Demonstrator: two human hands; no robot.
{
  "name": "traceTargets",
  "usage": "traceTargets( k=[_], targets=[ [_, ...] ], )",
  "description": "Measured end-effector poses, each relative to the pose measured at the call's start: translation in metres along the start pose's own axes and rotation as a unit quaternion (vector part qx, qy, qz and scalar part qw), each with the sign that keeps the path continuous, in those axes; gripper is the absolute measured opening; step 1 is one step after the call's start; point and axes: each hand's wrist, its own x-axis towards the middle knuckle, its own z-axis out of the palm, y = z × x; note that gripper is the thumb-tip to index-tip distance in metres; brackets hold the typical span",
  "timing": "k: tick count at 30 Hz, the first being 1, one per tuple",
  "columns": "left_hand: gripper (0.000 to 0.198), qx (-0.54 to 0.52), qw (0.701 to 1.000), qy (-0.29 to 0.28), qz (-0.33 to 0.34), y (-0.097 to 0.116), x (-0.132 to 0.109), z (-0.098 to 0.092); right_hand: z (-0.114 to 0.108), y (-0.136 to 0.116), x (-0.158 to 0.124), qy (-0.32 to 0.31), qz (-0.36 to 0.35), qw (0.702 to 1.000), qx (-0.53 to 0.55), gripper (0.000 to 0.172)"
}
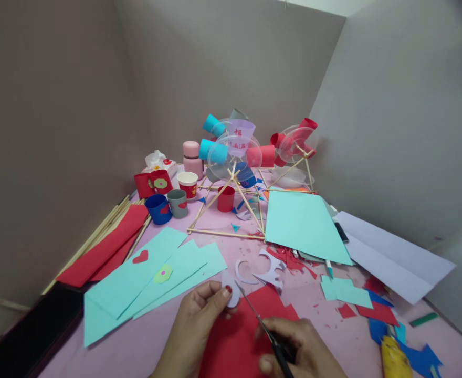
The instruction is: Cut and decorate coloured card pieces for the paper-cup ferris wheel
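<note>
Between the thumb and fingers of my left hand (201, 320) is a small lavender paper piece (233, 296) with a rounded lower edge. My right hand (300, 341) is closed around the black handles of a pair of scissors (263, 324). The scissor tips point up and left, close beside the paper piece; whether they touch it I cannot tell. Beneath both hands lies a sheet of red paper (234, 346). Just beyond them are curved lavender paper scraps (270, 270).
Left are mint paper strips (152, 283) with heart and flower cutouts, and red paper (108, 247). Paper cups (158, 209) stand behind. A stick-frame wheel (234, 157) rises at centre back. To the right lie a mint sheet (305, 223), folded lavender paper (396, 257) and a yellow object (394, 357).
</note>
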Motion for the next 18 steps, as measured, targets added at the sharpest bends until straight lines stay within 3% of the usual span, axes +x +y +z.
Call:
traceTargets(
  k=[18],
  targets=[
    [0.025,0.047,0.998,-0.023,-0.024,0.0004,0.0005,-0.0014,-0.0031,0.0011,-0.0011,-0.016,0.004,0.999,-0.037,0.038]
  ],
)
